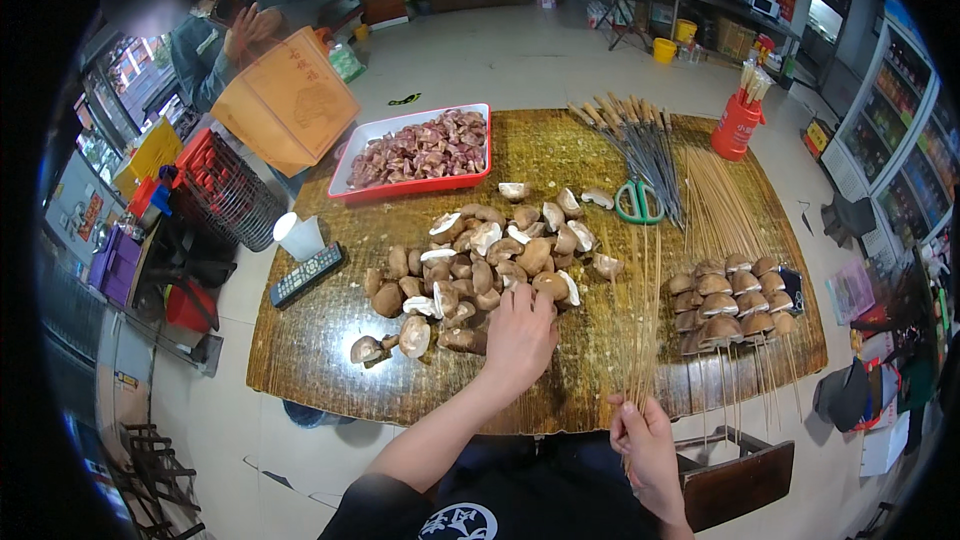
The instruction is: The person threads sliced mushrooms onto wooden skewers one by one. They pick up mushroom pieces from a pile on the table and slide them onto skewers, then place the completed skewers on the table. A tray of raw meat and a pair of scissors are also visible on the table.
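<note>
My left hand (523, 336) reaches down onto the near right side of a heap of brown shiitake mushroom caps (480, 274), some showing white cut faces. Its fingertips touch the caps, but the palm hides whether any is pinched. At the table's front edge, my right hand (646, 431) grips a bunch of thin bamboo skewers (643, 322) that fan away from me over the wood. To its right lie mushroom caps threaded on skewers (721, 306) in rows, their bare ends sticking out past the table edge.
On the wooden table (525, 154) are a red-rimmed tray (409, 191) of cut meat, green-handled scissors (640, 202), metal skewers (637, 139), loose bamboo skewers (720, 195), a red container (735, 131), a remote (307, 275) and white cups (298, 236). A person (225, 37) stands beyond, near an orange bag (289, 101).
</note>
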Motion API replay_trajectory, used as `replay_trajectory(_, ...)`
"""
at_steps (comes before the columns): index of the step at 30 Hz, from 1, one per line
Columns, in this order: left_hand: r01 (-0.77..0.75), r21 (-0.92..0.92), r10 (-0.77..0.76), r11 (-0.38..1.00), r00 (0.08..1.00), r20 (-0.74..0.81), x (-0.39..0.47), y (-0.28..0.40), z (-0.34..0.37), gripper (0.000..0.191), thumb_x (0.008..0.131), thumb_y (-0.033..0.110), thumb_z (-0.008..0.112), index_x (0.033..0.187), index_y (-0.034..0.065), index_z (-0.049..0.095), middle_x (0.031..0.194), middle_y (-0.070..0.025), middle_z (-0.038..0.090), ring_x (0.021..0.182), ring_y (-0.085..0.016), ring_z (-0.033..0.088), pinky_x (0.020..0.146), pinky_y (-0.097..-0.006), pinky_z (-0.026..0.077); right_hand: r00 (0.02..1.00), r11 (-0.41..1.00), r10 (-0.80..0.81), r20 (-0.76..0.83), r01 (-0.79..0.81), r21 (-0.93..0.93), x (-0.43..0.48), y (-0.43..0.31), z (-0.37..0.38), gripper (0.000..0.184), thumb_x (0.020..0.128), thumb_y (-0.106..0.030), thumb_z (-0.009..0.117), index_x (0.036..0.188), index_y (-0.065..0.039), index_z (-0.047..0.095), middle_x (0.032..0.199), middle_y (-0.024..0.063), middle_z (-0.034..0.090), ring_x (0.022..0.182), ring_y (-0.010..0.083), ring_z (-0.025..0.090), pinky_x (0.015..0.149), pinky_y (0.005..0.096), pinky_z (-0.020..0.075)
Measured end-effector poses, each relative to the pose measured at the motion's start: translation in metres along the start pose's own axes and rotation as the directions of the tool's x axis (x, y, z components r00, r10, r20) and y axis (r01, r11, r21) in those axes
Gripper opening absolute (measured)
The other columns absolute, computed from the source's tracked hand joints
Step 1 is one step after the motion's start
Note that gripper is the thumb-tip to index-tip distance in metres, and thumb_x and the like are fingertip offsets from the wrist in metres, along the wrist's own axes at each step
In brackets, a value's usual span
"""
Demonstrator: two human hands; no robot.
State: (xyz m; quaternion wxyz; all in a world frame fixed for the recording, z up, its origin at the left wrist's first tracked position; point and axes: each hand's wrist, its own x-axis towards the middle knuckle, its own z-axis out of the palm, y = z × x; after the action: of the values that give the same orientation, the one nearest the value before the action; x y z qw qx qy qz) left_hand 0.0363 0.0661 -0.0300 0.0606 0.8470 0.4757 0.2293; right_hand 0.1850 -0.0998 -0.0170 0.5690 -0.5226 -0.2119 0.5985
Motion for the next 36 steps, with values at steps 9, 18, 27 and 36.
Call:
replay_trajectory(9, 0.491, -0.849, -0.402, -0.194, 0.75, 0.525, -0.009, -0.034, -0.048, 0.027, 0.094, 0.012, 0.043, 0.119, 0.0024, 0.046, 0.108, -0.0094, 0.057, 0.09, -0.02, 0.058, 0.081, -0.0339, 0.052, 0.983, 0.977, 0.166, 0.081, -0.175, 0.125, -0.012, 0.017, -0.019, 0.015, 0.097, -0.009, 0.048, 0.111, -0.002, 0.049, 0.068, 0.009, 0.057, 0.047, 0.0052, 0.034, 0.043, 0.0199, 0.0245)
replay_trajectory(18, 0.308, -0.779, -0.298, -0.546, 0.798, 0.524, -0.016, -0.051, -0.054, 0.032, 0.098, 0.018, 0.046, 0.125, 0.0023, 0.044, 0.115, -0.0099, 0.056, 0.095, -0.022, 0.059, 0.088, -0.034, 0.052, 0.962, 0.971, 0.208, 0.175, -0.182, -0.152, -0.019, 0.02, -0.005, 0.019, 0.097, -0.013, 0.049, 0.11, 0.0, 0.055, 0.068, 0.0055, 0.058, 0.051, 0.0047, 0.04, 0.048, 0.0181, 0.0312)
replay_trajectory(27, 0.287, -0.818, -0.326, -0.498, 0.813, 0.483, -0.018, -0.049, -0.062, 0.037, 0.095, 0.018, 0.056, 0.127, 0.0026, 0.044, 0.12, -0.0104, 0.057, 0.104, -0.023, 0.06, 0.083, -0.0314, 0.054, 0.966, 0.967, 0.186, 0.181, -0.147, -0.208, -0.022, 0.027, -0.008, 0.018, 0.097, -0.011, 0.05, 0.108, 0.002, 0.054, 0.085, 0.0069, 0.063, 0.063, 0.008, 0.055, 0.052, 0.0201, 0.0389)
replay_trajectory(36, 0.322, -0.846, -0.339, -0.425, 0.81, 0.479, -0.019, -0.046, -0.072, 0.039, 0.095, 0.018, 0.057, 0.129, 0.0023, 0.046, 0.12, -0.0096, 0.058, 0.106, -0.023, 0.061, 0.084, -0.0311, 0.054, 0.968, 0.957, 0.192, 0.159, -0.149, -0.247, -0.021, 0.026, -0.004, 0.018, 0.097, -0.011, 0.051, 0.107, 0.003, 0.055, 0.089, 0.0073, 0.064, 0.064, 0.0083, 0.057, 0.055, 0.0211, 0.0406)
